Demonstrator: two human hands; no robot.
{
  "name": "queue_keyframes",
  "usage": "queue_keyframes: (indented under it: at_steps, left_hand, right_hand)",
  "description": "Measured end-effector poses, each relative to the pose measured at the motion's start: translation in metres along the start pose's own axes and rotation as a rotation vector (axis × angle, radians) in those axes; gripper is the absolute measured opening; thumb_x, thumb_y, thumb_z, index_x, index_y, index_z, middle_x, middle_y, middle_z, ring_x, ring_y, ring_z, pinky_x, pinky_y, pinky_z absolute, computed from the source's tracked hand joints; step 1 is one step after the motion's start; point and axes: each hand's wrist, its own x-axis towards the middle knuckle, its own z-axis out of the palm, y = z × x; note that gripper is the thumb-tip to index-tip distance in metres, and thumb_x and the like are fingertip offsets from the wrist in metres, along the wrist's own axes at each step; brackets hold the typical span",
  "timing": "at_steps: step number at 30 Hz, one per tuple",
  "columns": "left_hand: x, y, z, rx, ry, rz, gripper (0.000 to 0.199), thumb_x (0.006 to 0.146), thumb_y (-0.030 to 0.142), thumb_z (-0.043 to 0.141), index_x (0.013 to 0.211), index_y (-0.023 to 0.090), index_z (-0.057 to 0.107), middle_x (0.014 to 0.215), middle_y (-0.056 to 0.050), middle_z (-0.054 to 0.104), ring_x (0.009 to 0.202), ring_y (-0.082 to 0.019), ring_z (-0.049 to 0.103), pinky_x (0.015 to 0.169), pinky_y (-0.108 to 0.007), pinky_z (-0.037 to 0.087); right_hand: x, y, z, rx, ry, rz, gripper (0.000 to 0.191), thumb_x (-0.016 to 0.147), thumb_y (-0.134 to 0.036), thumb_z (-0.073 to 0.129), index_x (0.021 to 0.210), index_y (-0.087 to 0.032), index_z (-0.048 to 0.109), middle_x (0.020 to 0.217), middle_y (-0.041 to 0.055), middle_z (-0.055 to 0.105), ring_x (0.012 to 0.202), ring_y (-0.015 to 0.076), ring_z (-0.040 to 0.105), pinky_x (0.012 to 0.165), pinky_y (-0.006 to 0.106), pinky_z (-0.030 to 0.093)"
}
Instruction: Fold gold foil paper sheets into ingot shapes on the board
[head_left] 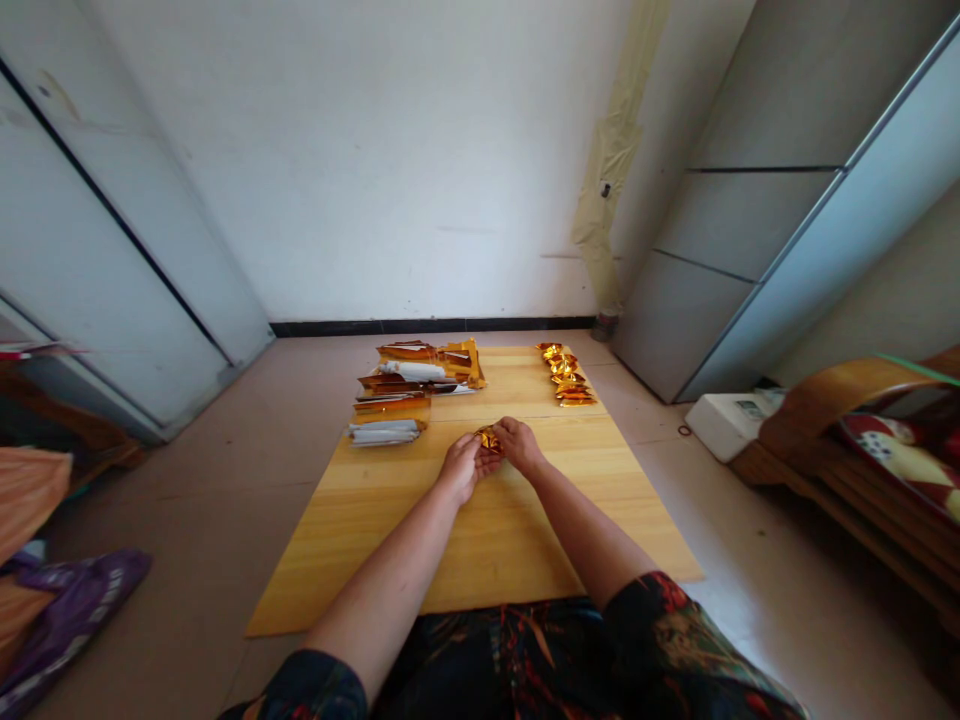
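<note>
Together, your left hand [460, 468] and right hand [519, 446] pinch a crinkled gold foil piece [489, 438].
Both grips are closed on it, over the smooth pine board [487, 530]; glossy folded foil pieces [566, 375] line up beyond, across from flat stacks of gold and silver sheets [416, 375].

A white plastic box [727, 425] and a curved wooden seat [817, 425] are noted well right of the fingers [466, 450], a purple plastic bag [71, 625] well left.
</note>
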Motion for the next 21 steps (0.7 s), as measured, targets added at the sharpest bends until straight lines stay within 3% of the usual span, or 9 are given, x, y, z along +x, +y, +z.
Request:
queue_keyframes:
  at_steps: [9,13,21]
  left_hand:
    - [0.001,0.002,0.001,0.031,0.063,-0.003,0.008,0.088,0.019,0.044,0.090,0.014,0.050,0.058,-0.003,0.063,0.050,-0.013,0.063,0.050,-0.022,0.050]
    - [0.002,0.002,0.000,0.016,0.062,-0.013,0.010,0.088,0.019,0.044,0.092,0.013,0.052,0.059,-0.004,0.064,0.050,-0.013,0.063,0.051,-0.022,0.051]
    - [0.005,0.000,-0.002,-0.042,0.042,-0.016,0.010,0.087,0.020,0.048,0.093,0.013,0.053,0.060,-0.004,0.064,0.050,-0.013,0.062,0.051,-0.023,0.051]
  right_hand:
    - [-0.001,0.007,-0.007,0.034,-0.004,-0.034,0.015,0.078,-0.025,0.054,0.069,-0.017,0.063,0.067,0.0003,0.063,0.064,0.0114,0.053,0.057,0.020,0.035]
    - [0.000,0.012,-0.009,0.058,-0.035,-0.025,0.018,0.077,-0.024,0.052,0.063,-0.016,0.060,0.062,-0.0010,0.059,0.060,0.0106,0.051,0.055,0.020,0.034]
    - [0.001,0.011,-0.001,0.109,0.037,0.002,0.024,0.079,-0.029,0.048,0.057,-0.018,0.051,0.056,-0.0022,0.053,0.056,0.0100,0.047,0.052,0.019,0.033]
